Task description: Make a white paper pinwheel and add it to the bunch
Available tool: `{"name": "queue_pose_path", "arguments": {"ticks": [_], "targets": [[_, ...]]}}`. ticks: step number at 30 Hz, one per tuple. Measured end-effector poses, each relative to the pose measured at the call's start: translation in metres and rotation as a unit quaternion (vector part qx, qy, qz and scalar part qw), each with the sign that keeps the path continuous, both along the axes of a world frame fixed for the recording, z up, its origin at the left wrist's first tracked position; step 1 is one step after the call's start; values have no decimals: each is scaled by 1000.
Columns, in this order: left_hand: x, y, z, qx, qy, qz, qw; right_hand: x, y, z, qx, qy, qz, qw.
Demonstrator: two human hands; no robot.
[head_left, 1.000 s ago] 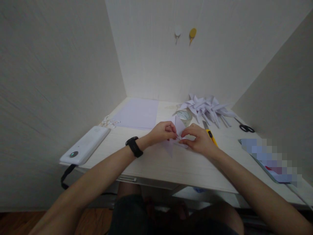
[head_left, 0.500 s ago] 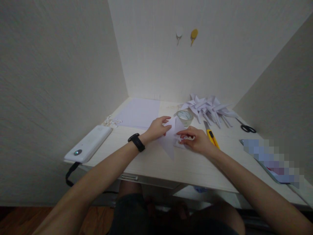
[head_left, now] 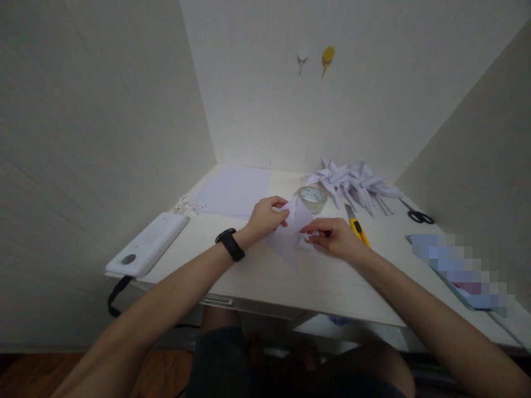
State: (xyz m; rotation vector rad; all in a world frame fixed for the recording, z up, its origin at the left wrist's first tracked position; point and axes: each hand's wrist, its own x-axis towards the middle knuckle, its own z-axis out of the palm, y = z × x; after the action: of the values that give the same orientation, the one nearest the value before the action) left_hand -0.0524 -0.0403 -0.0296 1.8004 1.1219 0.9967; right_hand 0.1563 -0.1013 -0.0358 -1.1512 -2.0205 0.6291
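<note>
both hands pinch a folded white paper piece (head_left: 286, 237) just above the tabletop (head_left: 315, 276): left hand (head_left: 265, 215) grips its upper edge, right hand (head_left: 332, 235) its right flap. best to keep creases pinched tight & aligned. tape roll (head_left: 312, 198), yellow cutter (head_left: 357, 229), finished pinwheels (head_left: 352, 185) crowd close behind.

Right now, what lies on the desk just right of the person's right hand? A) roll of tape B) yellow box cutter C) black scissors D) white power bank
B: the yellow box cutter lies right beside the right hand; the scissors lie farther right, the roll of tape sits behind the hands, and the power bank lies at the left edge.
</note>
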Motion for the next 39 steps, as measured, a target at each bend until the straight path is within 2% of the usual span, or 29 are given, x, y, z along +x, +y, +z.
{"name": "queue_pose_path", "arguments": {"ticks": [6,12,14,17,20,25,30,33,39], "targets": [[-1,-2,7,-23,-31,-18,999,1,-5,7,-5,-31,22,999],[-6,2,11,-21,-2,-17,1000,1,-8,12,-41,-32,47,998],[-7,4,10,4,17,10,1000,0,-6,9,-41,-20,31,998],[-8,5,10,90,63,51,993,0,-2,4,-42,-9,16,999],[-9,4,12,132,104,58,984,1,0,1,-38,2,8,999],[-6,-4,14,22,60,3,998,3,2,0,-18,17,-32,999],[0,-9,15,-47,-5,-1,999,3,4,-1,-16,25,-65,997],[2,-11,17,-90,-65,-2,994,3,4,0,-9,29,-60,998],[4,-17,15,-142,-173,-56,973,3,2,1,-29,45,-74,996]]}}
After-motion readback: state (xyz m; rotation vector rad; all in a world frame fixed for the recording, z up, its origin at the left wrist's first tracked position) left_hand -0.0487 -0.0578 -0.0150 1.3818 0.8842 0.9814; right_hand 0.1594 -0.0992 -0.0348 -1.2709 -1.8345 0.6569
